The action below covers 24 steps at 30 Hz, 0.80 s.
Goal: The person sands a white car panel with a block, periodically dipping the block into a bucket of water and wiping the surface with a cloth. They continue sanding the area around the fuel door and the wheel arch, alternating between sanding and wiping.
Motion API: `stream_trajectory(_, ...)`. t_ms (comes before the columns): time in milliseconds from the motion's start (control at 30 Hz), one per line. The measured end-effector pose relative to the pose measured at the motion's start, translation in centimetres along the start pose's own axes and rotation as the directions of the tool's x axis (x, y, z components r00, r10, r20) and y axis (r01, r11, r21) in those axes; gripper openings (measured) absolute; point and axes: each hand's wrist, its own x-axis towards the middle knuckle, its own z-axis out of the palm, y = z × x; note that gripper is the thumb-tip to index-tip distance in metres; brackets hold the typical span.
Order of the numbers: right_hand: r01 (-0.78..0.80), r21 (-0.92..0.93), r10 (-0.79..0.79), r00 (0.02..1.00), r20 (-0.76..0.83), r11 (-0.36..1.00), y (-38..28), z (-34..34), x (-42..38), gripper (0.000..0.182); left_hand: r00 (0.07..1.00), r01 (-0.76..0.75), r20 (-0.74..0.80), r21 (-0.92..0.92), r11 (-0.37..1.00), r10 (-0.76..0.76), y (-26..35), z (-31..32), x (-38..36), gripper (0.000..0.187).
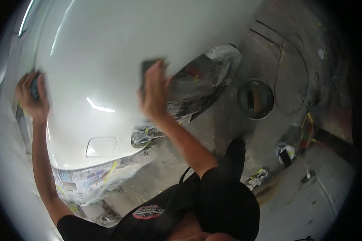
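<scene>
A pale, glossy car panel (96,72) fills the upper left. At its left edge my left hand (33,96) has its fingers wrapped round a dark block (35,86). Near the panel's right side my right hand (155,90), somewhat blurred, grips a dark flat block (147,70) that lies against the surface. Beside the right hand is a dark, masked opening (193,82) with paper and plastic round it. A small square outline (101,147) shows low on the panel.
Newspaper masking (92,176) hangs below the panel. On the floor at the right are a round bucket (255,99) with blocks inside, a small white container (284,153), a hose (307,80) and crumpled paper (256,178).
</scene>
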Motion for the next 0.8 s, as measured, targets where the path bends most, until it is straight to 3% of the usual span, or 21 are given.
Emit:
stream_trajectory(33, 0.168, -0.061, -0.159, 0.977, 0.14, 0.984, -1.1, 1.5, -4.0, 0.078, 1.0, 0.006, -0.019, 0.034, 0.999, -0.005, -0.2, 0.2, -0.3, 0.018)
stream_trajectory(133, 0.035, 0.047, -0.031, 0.996, -0.089, 0.998, 1.5, -0.5, 2.5, 0.075, 0.996, -0.078, -0.034, 0.095, 0.992, 0.081, -0.6, 0.2, -0.2, 0.019)
stream_trajectory(167, -0.147, 0.046, 0.153, 0.971, -0.181, 0.988, 3.4, -1.7, 6.8, 0.07, 0.998, -0.057, -0.035, 0.087, 0.995, 0.06, -0.5, 0.2, -0.2, 0.019)
stream_trajectory(233, -0.439, 0.082, 0.447, 0.874, -0.193, 0.895, 5.8, -5.7, 15.4, 0.065, 0.999, -0.024, -0.045, 0.082, 0.996, 0.028, -0.1, 0.0, 0.0, 0.019)
stream_trajectory(267, -0.486, 0.116, 0.499, 0.842, -0.205, 0.866, 5.6, -6.8, 17.5, 0.066, 0.997, -0.026, -0.067, 0.058, 0.998, 0.03, 0.1, 0.1, 0.1, 0.019)
stream_trajectory(333, -0.412, 0.022, 0.407, 0.888, -0.214, 0.911, 3.0, -4.3, 15.8, 0.067, 0.993, -0.044, -0.11, 0.003, 0.999, 0.044, 0.2, 0.1, 0.3, 0.02)
stream_trajectory(367, -0.186, -0.076, 0.168, 0.966, -0.196, 0.98, 0.6, -1.6, 11.8, 0.071, 0.993, -0.04, -0.11, -0.008, 0.999, 0.039, 0.2, 0.2, 0.3, 0.021)
stream_trajectory(400, -0.007, 0.023, 0.01, 0.988, -0.154, 1.0, -4.0, 0.4, 7.2, 0.077, 0.992, -0.047, -0.117, 0.009, 0.999, 0.048, 0.2, 0.3, 0.4, 0.021)
stream_trajectory(433, 0.065, -0.172, -0.024, 0.974, 0.227, 0.983, -7.6, 2.7, 1.5, 0.08, 0.991, -0.05, -0.122, 0.024, 0.998, 0.052, 0.2, 0.3, 0.3, 0.021)
stream_trajectory(533, 0.305, -0.096, -0.293, 0.948, 0.124, 0.947, -8.4, 6.0, -4.0, 0.075, 0.992, -0.038, -0.122, 0.036, 0.999, 0.042, -0.1, 0.0, 0.2, 0.021)
stream_trajectory(633, 0.078, -0.153, -0.089, 0.993, -0.072, 0.985, -4.3, -0.5, 8.6, 0.071, 0.994, -0.042, -0.103, -0.01, 0.999, 0.04, -0.3, 0.5, -0.2, 0.02)
stream_trajectory(667, -0.027, -0.127, 0.004, 0.984, -0.179, 0.992, -3.0, -1.7, 12.3, 0.071, 0.996, -0.028, -0.09, -0.007, 1.0, 0.027, -0.2, 0.4, 0.0, 0.018)
stream_trajectory(733, -0.22, -0.022, 0.208, 0.947, -0.246, 0.975, -2.7, -3.0, 15.7, 0.067, 0.995, -0.032, -0.094, 0.028, 0.999, 0.035, -0.5, 0.3, -0.4, 0.018)
stream_trajectory(767, -0.227, -0.061, 0.201, 0.939, -0.279, 0.972, -3.8, -1.5, 15.1, 0.067, 0.992, -0.053, -0.109, 0.049, 0.997, 0.058, -0.7, 0.3, -0.5, 0.018)
stream_trajectory(800, -0.131, -0.098, 0.107, 0.97, -0.217, 0.986, -5.7, -0.4, 12.5, 0.069, 0.987, -0.081, -0.132, 0.062, 0.995, 0.089, -0.6, 0.5, -0.1, 0.019)
